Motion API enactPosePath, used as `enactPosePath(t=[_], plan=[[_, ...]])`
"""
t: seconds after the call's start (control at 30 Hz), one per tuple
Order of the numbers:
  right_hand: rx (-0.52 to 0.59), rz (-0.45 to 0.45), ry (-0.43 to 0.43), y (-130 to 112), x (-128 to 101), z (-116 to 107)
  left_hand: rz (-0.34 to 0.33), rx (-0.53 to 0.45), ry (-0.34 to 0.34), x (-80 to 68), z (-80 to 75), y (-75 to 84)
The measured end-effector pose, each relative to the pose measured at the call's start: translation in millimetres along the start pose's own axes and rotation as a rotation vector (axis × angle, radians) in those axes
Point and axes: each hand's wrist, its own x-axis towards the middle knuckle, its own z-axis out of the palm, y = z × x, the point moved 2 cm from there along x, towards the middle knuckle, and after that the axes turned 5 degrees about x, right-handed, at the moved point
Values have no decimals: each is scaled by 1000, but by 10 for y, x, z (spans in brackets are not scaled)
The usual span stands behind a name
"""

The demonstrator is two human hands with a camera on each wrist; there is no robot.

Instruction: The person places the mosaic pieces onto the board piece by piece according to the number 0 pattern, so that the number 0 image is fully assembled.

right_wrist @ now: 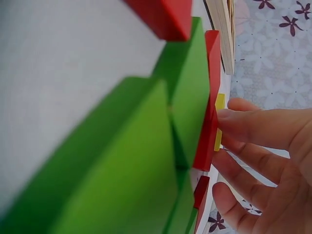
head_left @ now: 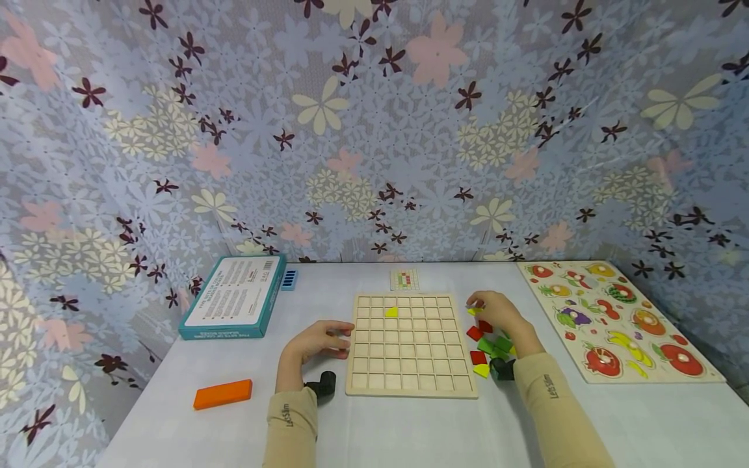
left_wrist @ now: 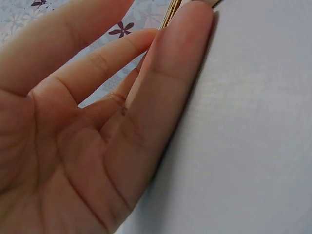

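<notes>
A wooden grid board [head_left: 411,351] lies flat in the middle of the table, with one yellow tile [head_left: 391,312], rounded on one side, in its top row. My left hand [head_left: 318,340] rests at the board's left edge, its fingers loosely extended and fingertips touching the rim. Past the board's right side, my right hand [head_left: 496,312] pinches another yellow tile [right_wrist: 220,100] between thumb and fingers. Close below that hand lies a loose pile of red tiles [head_left: 478,358], green tiles [head_left: 485,345] and a yellow tile [head_left: 481,370]. My right wrist partly hides the pile.
Behind the board lies a small patterned card [head_left: 404,279]. On the left are a teal-edged box [head_left: 231,296], a small blue item [head_left: 289,280] and an orange block [head_left: 223,394]. A fruit puzzle board [head_left: 617,318] lies at right. A flowered cloth [head_left: 374,162] hangs behind the table.
</notes>
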Motion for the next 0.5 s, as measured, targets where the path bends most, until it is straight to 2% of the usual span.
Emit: enactPosePath(t=[0.5], plan=[[-16, -18, 30, -40, -6, -16, 10, 5, -4, 12, 3, -8]])
